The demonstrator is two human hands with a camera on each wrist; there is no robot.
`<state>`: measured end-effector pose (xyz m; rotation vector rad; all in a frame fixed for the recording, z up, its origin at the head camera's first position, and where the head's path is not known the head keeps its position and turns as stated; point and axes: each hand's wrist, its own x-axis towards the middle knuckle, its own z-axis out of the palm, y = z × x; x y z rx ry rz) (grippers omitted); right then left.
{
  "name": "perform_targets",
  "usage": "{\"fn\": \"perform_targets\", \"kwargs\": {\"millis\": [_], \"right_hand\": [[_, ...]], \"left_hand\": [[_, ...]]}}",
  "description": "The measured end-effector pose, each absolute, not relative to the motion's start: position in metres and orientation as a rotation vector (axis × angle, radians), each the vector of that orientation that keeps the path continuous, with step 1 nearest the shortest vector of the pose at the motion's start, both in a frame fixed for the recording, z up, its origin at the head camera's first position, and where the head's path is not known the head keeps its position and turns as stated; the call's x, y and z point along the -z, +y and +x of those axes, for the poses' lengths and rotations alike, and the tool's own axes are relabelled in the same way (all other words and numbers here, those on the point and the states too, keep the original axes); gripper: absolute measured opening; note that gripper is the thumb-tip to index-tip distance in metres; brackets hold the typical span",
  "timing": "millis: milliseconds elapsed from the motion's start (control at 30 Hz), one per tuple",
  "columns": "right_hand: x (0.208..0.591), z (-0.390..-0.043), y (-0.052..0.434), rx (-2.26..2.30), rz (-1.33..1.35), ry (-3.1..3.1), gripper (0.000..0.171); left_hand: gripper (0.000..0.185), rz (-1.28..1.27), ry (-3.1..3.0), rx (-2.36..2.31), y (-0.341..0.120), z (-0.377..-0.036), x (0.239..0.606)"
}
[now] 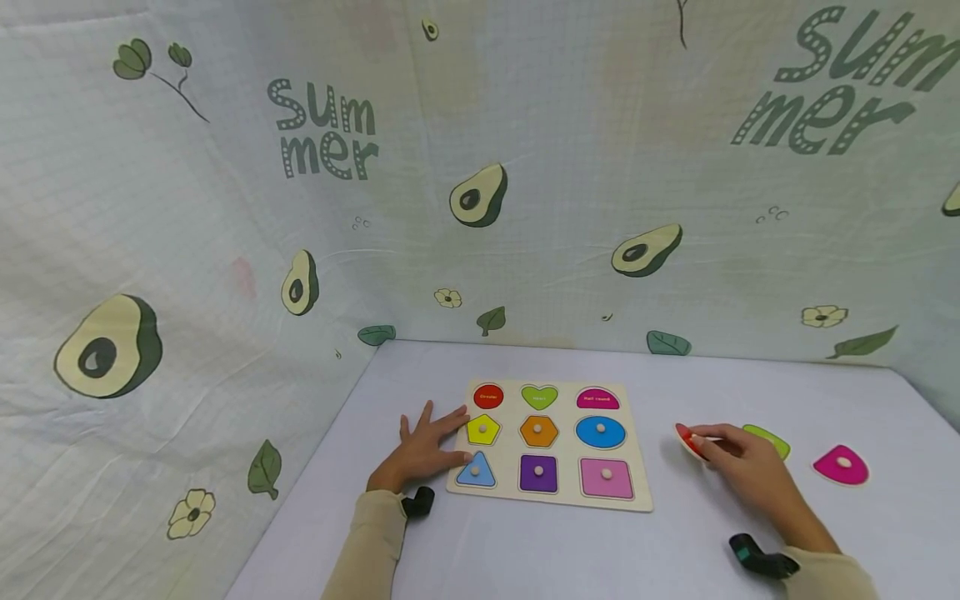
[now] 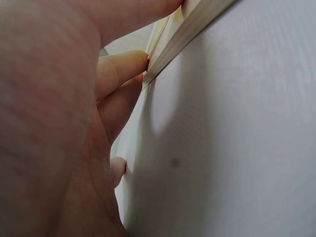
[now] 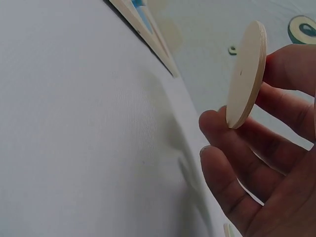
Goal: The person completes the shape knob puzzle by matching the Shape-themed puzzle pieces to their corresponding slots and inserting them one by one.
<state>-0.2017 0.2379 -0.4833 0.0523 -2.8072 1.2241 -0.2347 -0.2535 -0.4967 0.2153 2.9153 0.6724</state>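
Note:
A wooden shape puzzle board (image 1: 566, 454) lies flat on the white table. Its top row shows a red circle, a green heart and a magenta half-round with printed words; the two lower rows bear knobbed pieces. My left hand (image 1: 418, 454) rests with spread fingers at the board's left edge, thumb by the light blue triangle (image 1: 467, 480). In the left wrist view, its fingertips touch the board's side (image 2: 185, 39). Right of the board, my right hand (image 1: 757, 479) pinches a round red puzzle piece (image 1: 686, 438), held tilted. The right wrist view shows that piece's bare wooden back (image 3: 245, 74).
A green piece (image 1: 770, 438) lies behind my right hand, partly hidden by it. Further right is a magenta half-round piece (image 1: 832, 468) with a white knob. A printed cloth (image 1: 555, 275) hangs behind the table and along its left side.

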Motion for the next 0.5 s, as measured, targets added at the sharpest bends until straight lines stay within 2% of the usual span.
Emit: {"fn": "perform_targets", "kwargs": {"millis": [500], "right_hand": [[0.480, -0.205, 0.224, -1.225, 0.099, -2.752, 0.048]], "left_hand": [[0.080, 0.251, 2.918, -0.673, -0.254, -0.233, 0.495]]}}
